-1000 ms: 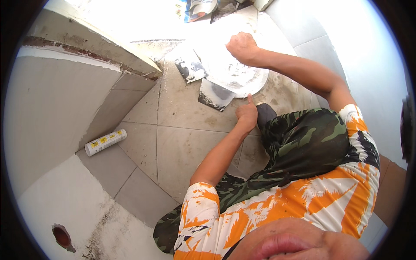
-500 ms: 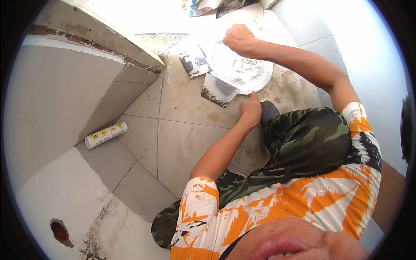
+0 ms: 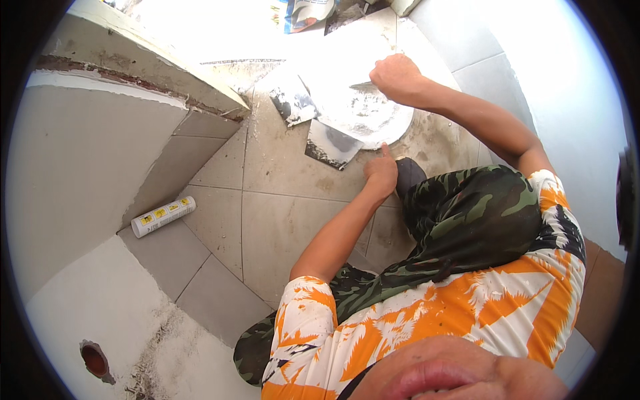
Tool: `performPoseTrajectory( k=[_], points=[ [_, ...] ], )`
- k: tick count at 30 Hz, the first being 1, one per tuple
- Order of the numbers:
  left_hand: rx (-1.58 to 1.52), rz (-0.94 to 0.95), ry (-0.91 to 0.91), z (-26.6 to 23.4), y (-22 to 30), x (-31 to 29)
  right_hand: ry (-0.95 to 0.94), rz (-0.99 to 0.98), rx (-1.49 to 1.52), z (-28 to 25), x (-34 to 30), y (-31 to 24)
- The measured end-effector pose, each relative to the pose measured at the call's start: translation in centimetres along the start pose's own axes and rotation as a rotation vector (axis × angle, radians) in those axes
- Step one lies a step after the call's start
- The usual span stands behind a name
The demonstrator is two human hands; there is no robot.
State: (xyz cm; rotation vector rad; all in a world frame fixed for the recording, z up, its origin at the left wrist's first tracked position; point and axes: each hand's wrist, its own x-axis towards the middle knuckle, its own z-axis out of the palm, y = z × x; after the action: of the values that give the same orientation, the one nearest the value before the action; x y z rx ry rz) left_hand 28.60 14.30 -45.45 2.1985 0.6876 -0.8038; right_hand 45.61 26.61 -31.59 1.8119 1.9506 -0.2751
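Note:
A round white basin (image 3: pixel 402 127) stands on the floor, with whitish, lumpy paste (image 3: pixel 373 110) in it. Over its far right side my right hand (image 3: pixel 398 79) is closed in a fist. A thin grey edge (image 3: pixel 363 87) juts from that fist over the paste and looks like a flat-bladed tool; its handle is hidden in the fingers. My left hand (image 3: pixel 381 173) grips the near rim, index finger stretched onto it and the other fingers curled. Two paste-smeared dark square plates (image 3: pixel 333 145) (image 3: pixel 293 100) lie against the basin's left side.
On the floor by the left wall lies a white cartridge with yellow labels (image 3: pixel 164 216). A jutting wall corner (image 3: pixel 220 100) rises at the upper left. Bags (image 3: pixel 308 15) sit at the far edge. My shoe (image 3: pixel 410 175) is close to the basin. Tiled wall (image 3: pixel 467 33) borders the right.
My right fist has moved right and a little nearer across the basin, and the grey blade edge now shows beside it. My left hand stays at the rim. The view has shifted slightly.

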Motion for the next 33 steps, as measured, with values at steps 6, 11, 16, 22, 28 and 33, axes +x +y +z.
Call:
performPoseTrajectory(
  k=[6,11,16,22,28,33],
  points=[
    [-0.006,0.009,0.024,0.0,0.1,-0.3,0.025,-0.056,-0.016,0.7,-1.0,0.0],
    [0.03,0.032,0.081,0.1,0.0,0.2,0.055,-0.052,-0.044,2.1,-0.9,-0.2],
    [0.027,0.025,0.059,-0.1,-0.2,-0.1,0.001,-0.068,-0.069,1.9,-0.7,0.1],
    [0.018,0.037,0.047,-0.2,-0.3,-0.4,-0.049,0.029,-0.003,-0.5,-2.5,0.7],
    [-0.004,0.073,0.085,-0.3,-0.6,-0.7,-0.096,-0.057,0.102,0.3,-4.3,-2.0],
    [-0.038,0.073,0.081,-0.8,-0.4,-1.0,-0.129,-0.192,0.088,-0.3,-4.0,-3.9]
  ],
)
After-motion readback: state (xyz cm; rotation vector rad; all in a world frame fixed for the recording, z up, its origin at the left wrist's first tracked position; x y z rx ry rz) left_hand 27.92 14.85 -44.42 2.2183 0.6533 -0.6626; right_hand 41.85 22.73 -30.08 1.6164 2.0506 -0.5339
